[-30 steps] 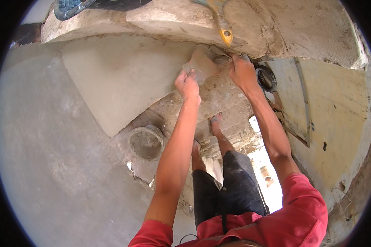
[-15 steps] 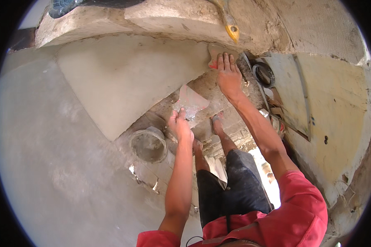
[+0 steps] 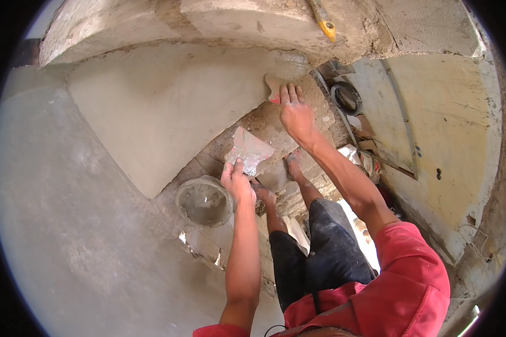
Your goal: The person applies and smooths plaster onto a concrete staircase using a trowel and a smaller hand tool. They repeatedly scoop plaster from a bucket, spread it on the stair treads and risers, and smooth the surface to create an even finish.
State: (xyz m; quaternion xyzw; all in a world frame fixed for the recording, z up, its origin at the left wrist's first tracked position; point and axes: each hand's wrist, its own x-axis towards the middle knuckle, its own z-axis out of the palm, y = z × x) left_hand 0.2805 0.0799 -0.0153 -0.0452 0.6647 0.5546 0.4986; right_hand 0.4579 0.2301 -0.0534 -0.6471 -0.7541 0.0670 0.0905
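Note:
My left hand (image 3: 235, 182) grips a pale, irregular flat spatula (image 3: 248, 147) with pink patches and wet smears, held low near the grey bucket (image 3: 204, 203) of wet mix. My right hand (image 3: 297, 117) has its fingers pressed on a second flat spatula (image 3: 276, 76), red at its lower corner, which lies against the right end of the smooth, pale plastered panel (image 3: 163, 112), just under a rough ledge (image 3: 242, 22). Part of that spatula is hidden by my fingers. A brush (image 3: 325, 25) with a yellow-tipped handle rests on the ledge above.
A black ring (image 3: 346, 98) and scraps lie beside a yellowish board (image 3: 450, 151) on the right. My bare feet (image 3: 294, 164) stand on rough, dusty masonry below the panel. A smooth grey surface (image 3: 73, 202) fills the left side.
My left hand has dropped from the panel's edge toward the bucket, carrying its spatula. My right hand has moved leftward, its fingers now spread over the red-cornered spatula at the panel's end.

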